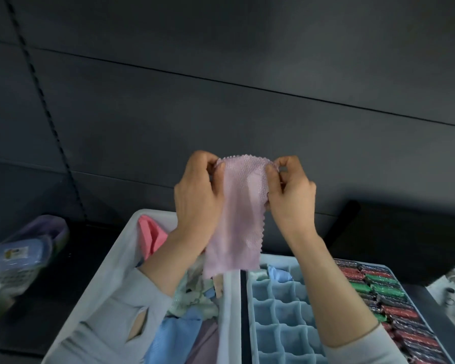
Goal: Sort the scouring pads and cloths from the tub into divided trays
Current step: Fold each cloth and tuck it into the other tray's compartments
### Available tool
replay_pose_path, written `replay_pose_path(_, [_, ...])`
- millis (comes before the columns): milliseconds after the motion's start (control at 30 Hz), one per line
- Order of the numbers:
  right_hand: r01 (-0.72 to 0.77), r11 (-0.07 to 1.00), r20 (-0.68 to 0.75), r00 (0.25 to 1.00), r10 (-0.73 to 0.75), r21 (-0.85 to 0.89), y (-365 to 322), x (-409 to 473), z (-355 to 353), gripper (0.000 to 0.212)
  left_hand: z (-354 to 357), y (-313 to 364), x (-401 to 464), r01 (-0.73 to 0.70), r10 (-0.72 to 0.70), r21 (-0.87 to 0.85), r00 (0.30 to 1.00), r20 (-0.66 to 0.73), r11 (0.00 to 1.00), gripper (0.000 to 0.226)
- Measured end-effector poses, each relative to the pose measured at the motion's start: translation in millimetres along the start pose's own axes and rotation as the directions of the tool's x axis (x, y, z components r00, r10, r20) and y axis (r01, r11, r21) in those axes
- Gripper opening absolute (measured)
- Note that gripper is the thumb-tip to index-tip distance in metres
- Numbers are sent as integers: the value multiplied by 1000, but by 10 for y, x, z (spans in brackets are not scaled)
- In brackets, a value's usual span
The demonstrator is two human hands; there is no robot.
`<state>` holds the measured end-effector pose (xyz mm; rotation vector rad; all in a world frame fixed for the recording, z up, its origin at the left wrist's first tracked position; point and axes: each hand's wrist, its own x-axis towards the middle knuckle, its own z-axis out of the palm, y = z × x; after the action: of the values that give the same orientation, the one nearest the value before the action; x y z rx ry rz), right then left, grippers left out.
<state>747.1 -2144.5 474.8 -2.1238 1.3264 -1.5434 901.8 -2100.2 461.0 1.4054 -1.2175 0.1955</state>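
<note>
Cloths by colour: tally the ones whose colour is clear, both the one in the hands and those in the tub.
Pink: 1, in the tub's far corner
Lilac: 1, the cloth gripped between the left hand and the right hand
Blue: 1, near end of the tub
Purple: 1, beside the blue one
Total: 4. The pale pile mid-tub is too jumbled to count.

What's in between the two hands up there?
In the head view, a pale pink cloth stretches between the left hand and the right hand. Both pinch its top edge, and it hangs down over the tub.
</note>
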Motion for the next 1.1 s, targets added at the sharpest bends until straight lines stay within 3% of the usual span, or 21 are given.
replay_pose_path(167, [28,987,98,994,-44,158,-199,-145,40,10,19,189,-94,-16,26,-124,996,85,992,11])
replay_pose_path(300, [-54,938,123,992,12,342,-297,-159,11,7,9,221,-97,13,32,-285,987,155,958,9])
replay_pose_path(500, [-72,900,180,984,-7,431,-247,-164,-6,21,-54,291,-57,233,-79,-512,950,304,827,14])
replay_pose_path(667, [-214,766,358,933,-22,606,-160,-126,-45,32,-27,170,0,293,-118,-530,933,339,796,13])
replay_pose_path(767, [-231,756,327,945,23,613,-21,-81,-65,24,-51,151,34,328,-109,-552,914,391,767,16])
replay_pose_path(833, [-313,744,401,914,67,590,87,-73,-83,33,-104,176,89,444,-139,-602,864,484,664,18])
replay_pose_path(933, [-500,718,647,757,91,485,179,-142,-79,46,-168,210,166,618,-174,-658,772,612,429,20])
replay_pose_path(1000, [-560,689,707,701,97,461,206,-228,-37,38,-167,219,208,655,-240,-673,754,611,345,18])
replay_pose_path(1100, [-594,670,700,698,152,446,214,-336,36,24,-130,115,228,716,-401,-660,686,607,226,11])
